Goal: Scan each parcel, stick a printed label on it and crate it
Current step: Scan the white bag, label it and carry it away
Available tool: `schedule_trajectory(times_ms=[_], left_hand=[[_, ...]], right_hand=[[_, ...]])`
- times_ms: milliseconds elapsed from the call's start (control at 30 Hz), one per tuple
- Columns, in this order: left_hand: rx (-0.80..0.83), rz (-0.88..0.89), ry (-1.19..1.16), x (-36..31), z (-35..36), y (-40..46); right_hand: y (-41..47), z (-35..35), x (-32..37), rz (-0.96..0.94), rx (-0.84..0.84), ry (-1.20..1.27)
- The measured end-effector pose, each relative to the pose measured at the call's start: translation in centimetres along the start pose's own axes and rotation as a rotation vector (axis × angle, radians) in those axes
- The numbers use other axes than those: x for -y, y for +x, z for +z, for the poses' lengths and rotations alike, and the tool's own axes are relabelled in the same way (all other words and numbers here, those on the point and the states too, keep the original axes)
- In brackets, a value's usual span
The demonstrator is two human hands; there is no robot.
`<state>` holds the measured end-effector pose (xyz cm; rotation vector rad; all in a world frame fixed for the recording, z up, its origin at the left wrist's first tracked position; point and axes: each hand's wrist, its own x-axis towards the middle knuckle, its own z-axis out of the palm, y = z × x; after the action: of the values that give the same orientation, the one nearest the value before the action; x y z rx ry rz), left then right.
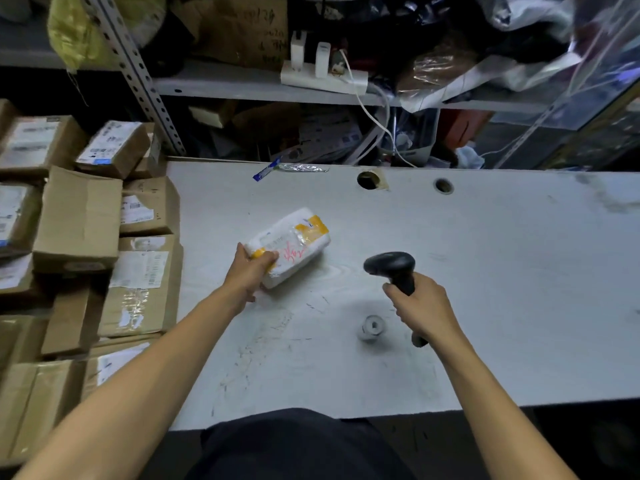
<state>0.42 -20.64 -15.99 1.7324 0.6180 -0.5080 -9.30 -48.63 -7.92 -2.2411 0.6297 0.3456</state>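
A white plastic-wrapped parcel with yellow tape and red writing lies on the white table, left of centre. My left hand grips its near end, thumb on top. My right hand grips the handle of a black barcode scanner, held just above the table to the right of the parcel, its head turned toward the parcel. No crate or printed label is in view.
Several labelled cardboard boxes are stacked along the table's left side. A small grey roll lies near the scanner. A blue-ended wrapper lies at the far edge, with two cable holes. Cluttered shelves and a power strip stand behind.
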Motion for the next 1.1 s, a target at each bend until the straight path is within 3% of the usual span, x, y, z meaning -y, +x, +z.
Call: schedule_trajectory(times_ms=[100, 167, 200, 233, 267, 333, 400, 467, 533, 600, 700, 800, 900, 1100], left_hand=[[-0.312, 0.098, 0.224, 0.4, 2.3, -1.1], [-0.508, 0.405, 0.4, 0.8, 5.0, -3.4], [-0.492, 0.63, 0.447, 1.1, 6.3, -4.6], [-0.346, 0.835, 0.473, 1.5, 7.7, -5.6], [-0.1, 0.95, 0.494, 1.9, 8.9, -6.5], [0.38, 0.868, 0.637, 3.1, 11.1, -7.5], [0.523, 0.755, 0.826, 4.7, 13.4, -7.5], [0.468, 0.701, 0.798, 5.8, 15.3, -7.2], [0.322, 0.603, 0.61, 6.2, 16.1, -6.8], [0.215, 0.462, 0.45, 6.0, 15.8, -6.3], [0.333, 0.196, 0.083, 4.3, 14.8, -6.5], [0.424, 0.122, -0.12, 1.9, 13.9, -7.1], [0.477, 0.165, -0.217, 0.5, 13.3, -7.6], [0.381, 0.17, -0.317, 0.1, 11.8, -7.3]], right_hand=[[2.1, 0.2, -5.4, 0.101, -0.04, -0.049], [3.0, 0.5, -8.1, 0.151, -0.022, -0.086], [3.1, 0.7, -9.0, 0.17, -0.005, -0.099], [3.2, 0.8, -9.8, 0.182, 0.009, -0.107], [3.1, 0.8, -10.3, 0.194, 0.021, -0.106], [2.9, 1.1, -11.0, 0.211, 0.03, -0.09], [2.9, 1.1, -11.4, 0.206, 0.045, -0.079], [2.7, 0.3, -11.2, 0.215, 0.075, -0.074], [2.1, -0.7, -11.0, 0.205, 0.091, -0.115], [1.3, -1.8, -10.8, 0.122, -0.028, -0.177], [0.5, -2.7, -9.8, -0.133, -0.208, -0.045], [1.4, -1.9, -8.0, -0.146, 0.075, 0.273], [2.3, -0.3, -6.4, -0.127, 0.296, 0.415], [3.1, 1.7, -4.7, -0.077, 0.426, 0.74]])
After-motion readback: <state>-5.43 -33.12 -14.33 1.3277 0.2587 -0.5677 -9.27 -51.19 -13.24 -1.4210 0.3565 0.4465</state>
